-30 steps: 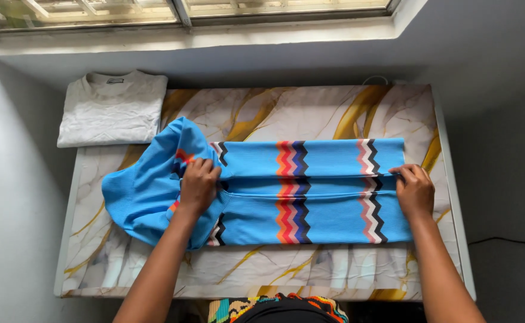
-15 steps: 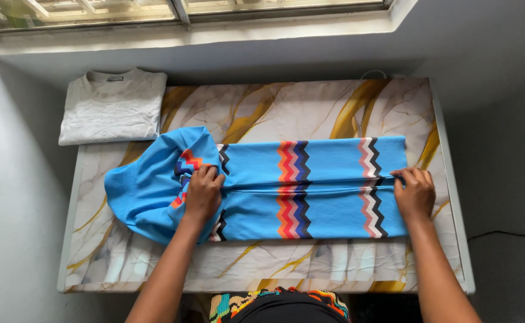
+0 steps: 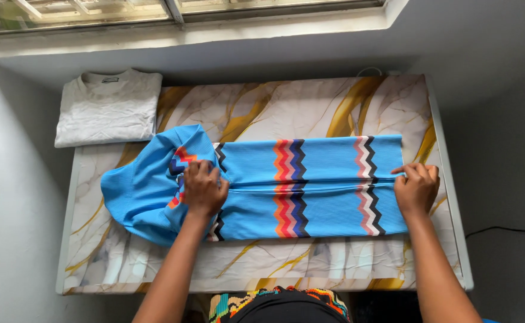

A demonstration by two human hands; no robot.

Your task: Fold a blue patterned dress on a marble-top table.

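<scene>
A bright blue ribbed garment (image 3: 322, 185) with red, white and navy zigzag bands lies lengthwise on a marble-patterned table (image 3: 310, 107). It is folded along its length, with the crease running across the middle. My left hand (image 3: 202, 188) grips the bunched fabric at the garment's left part, where the cloth is crumpled. My right hand (image 3: 416, 188) pinches the crease at the garment's right end, near the table's right edge.
A folded white shirt (image 3: 108, 107) sits at the table's back left corner. A window ledge (image 3: 214, 36) runs along the wall behind the table. Grey walls close in on the left and right. A black cable (image 3: 501, 230) lies on the floor at right.
The garment's upper layer has settled flatter and the raised fold at the left has come down. Both hands keep their hold, shifted slightly.
</scene>
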